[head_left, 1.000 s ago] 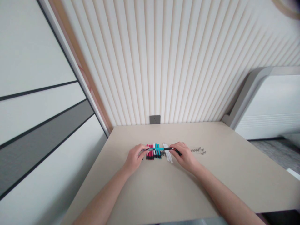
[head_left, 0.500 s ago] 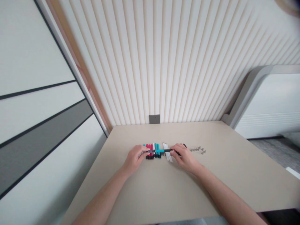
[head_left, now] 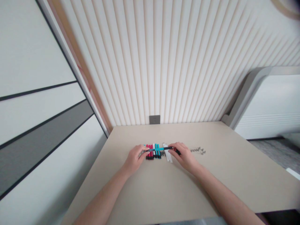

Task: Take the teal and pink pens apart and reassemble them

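Note:
A pen point(head_left: 159, 149) with a blue middle and black ends is held level above the table. My left hand point(head_left: 134, 158) pinches its left end between thumb and fingers. At the pen's other end, the closed fingers of my right hand point(head_left: 185, 158) hold a small black pen part point(head_left: 177, 152); whether the pen itself is also gripped there is hard to see. Beneath the pen lies a row of red, white and blue pen barrels point(head_left: 150, 154) with black ends. Thin white sticks point(head_left: 168, 157), like pen refills, lie beside them, close to my right fingers.
Small grey pieces point(head_left: 202, 151) are scattered right of my right hand on the beige table point(head_left: 150, 190). A dark wall socket point(head_left: 154, 119) sits behind the table's back edge. A white cabinet point(head_left: 58, 156) borders the left side, and a white headboard point(head_left: 269, 103) stands at right.
The pen's right end has tilted up slightly and its black tip shows more between my right fingers. The black part in my right hand has shifted. My left hand stays nearly still.

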`<state>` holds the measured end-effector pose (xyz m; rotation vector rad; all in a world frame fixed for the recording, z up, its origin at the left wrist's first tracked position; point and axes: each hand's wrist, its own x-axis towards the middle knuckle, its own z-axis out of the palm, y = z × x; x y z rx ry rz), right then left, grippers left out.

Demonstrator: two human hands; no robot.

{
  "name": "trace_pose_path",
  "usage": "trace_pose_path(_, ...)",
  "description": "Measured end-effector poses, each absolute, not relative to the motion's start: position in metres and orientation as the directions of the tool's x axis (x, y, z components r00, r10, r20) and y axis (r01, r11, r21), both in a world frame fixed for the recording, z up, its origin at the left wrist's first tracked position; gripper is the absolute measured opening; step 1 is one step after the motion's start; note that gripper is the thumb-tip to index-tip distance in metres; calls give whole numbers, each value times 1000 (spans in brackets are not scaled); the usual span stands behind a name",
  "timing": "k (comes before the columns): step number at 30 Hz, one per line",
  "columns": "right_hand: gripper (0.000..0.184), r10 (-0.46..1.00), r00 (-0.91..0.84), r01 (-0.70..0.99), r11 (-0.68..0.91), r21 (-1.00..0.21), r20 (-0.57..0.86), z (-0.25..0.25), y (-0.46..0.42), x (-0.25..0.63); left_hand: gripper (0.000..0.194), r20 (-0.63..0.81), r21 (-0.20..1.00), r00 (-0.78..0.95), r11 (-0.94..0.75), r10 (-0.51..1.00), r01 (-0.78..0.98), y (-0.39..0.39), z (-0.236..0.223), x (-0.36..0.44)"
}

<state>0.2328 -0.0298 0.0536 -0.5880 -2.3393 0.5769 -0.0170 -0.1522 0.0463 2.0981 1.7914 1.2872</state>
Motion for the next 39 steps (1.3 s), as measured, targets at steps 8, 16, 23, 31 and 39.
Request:
trace_pose_path(8,20,462,-733,257,867,-427,498,55,-26,235,12,510,567,-50,-292,859,770,-153,49,-16)
trace_pose_path(16,31,355,-812,220,922,-320,464,61,-27,242,12,533,520,17,-343,846,782,-153,49,-19)
trace_pose_path(23,28,454,-776,320,882,-347,438,61,-18,244,10,516,570,-78,-274,853,774,-152,49,-19)
trace_pose_path(31,26,749,-550,705,654,-275,371,54,33,294,14,478,640,-182,-199,859,742,-152,54,-16)
trace_pose_path(39,16,798,-577,740,601,-303,172,47,41,313,15,458,655,-175,-197,872,730,-150,50,-18)
